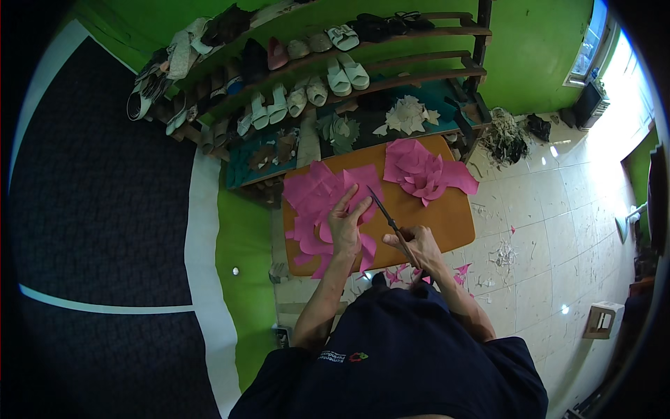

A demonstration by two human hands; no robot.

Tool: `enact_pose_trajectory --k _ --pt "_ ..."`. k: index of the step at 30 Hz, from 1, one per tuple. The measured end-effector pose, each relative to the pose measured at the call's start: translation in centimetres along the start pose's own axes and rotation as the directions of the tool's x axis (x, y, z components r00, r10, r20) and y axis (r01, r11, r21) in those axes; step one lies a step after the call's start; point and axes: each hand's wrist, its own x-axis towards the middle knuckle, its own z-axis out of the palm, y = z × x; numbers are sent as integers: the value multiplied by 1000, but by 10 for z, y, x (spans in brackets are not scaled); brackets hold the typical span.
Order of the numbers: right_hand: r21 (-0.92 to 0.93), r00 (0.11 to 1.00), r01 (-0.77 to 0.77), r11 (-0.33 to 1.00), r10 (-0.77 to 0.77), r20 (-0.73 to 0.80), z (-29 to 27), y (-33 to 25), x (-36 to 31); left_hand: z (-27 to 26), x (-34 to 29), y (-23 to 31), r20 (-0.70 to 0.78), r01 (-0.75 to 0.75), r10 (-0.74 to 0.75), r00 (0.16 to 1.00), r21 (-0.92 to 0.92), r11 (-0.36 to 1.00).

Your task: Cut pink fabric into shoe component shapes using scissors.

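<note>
A pink cut piece (364,177), thin and sheet-like, is pinched between the thumb and fingers of my left hand (345,229). My right hand (421,250) grips dark long-bladed scissors (391,222), fingers wrapped around the handles. The blades point up and left, with the tip at the pink piece's right edge. Under and beside my left hand, a pile of pink cut pieces (307,195) covers the left side of the orange-brown table (447,227). A second pink pile (422,171) lies at the table's far right.
Behind the table, a wooden rack (419,80) holds several shoes and sandals. Its lower shelf carries cream pieces (407,115) and grey-green pieces (339,133). Pink scraps (398,274) and pale shreds (502,253) litter the tiled floor. A scrap heap (506,136) sits right of the rack.
</note>
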Motion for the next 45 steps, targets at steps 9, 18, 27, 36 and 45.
enact_pose_trajectory --k 9,18,27,36,45 --pt "17 1000 13 1000 -13 -15 4 -3 3 11 -14 -1 45 19 -23 999 93 996" --pt "-41 1000 -21 999 22 9 -4 -7 3 9 -12 4 88 71 -76 993 63 995" --pt "-79 999 -50 996 52 14 -8 0 4 2 -8 4 107 68 -77 991 83 994" --pt "-71 998 -29 997 32 47 -7 8 8 -9 -8 -2 181 88 -129 975 217 972" --pt "-41 1000 -4 999 4 -5 -6 10 11 0 -11 1 217 130 -175 960 207 970"
